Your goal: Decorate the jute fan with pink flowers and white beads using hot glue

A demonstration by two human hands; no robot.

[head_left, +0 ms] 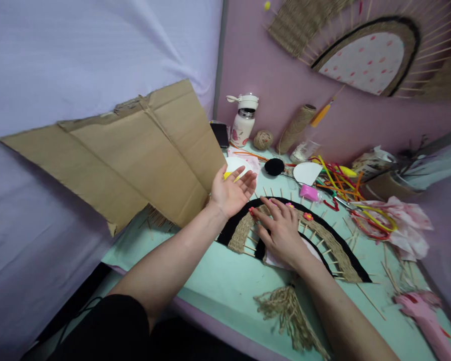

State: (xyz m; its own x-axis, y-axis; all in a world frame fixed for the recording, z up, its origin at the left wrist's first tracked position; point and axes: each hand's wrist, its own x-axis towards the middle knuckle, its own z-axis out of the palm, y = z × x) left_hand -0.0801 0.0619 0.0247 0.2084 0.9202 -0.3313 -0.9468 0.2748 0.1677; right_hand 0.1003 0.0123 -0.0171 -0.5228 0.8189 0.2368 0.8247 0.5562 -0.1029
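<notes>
A half-round woven craft piece [243,233] lies on the table, with a jute band, black borders and thin wooden sticks like spokes. Small red and pink flowers [308,216] sit along its jute arch. My right hand [281,230] rests over the piece, fingers spread and stretched toward the flowers on the upper left of the arch. One fingertip is beside a red flower; whether it touches cannot be made out. Palm up, my left hand [233,193] hovers past the arch's left side, fingers apart and holding nothing. A jute tassel [287,313] hangs below the arch's flat edge.
Large folded cardboard [146,155] leans at left. Behind stand a white bottle [243,123], a twine ball [263,140] and a twine spool [296,128]. Scissors [346,201], colourful pipe cleaners [342,180] and a pink glue gun [423,316] lie right. Another woven arch [364,62] hangs above.
</notes>
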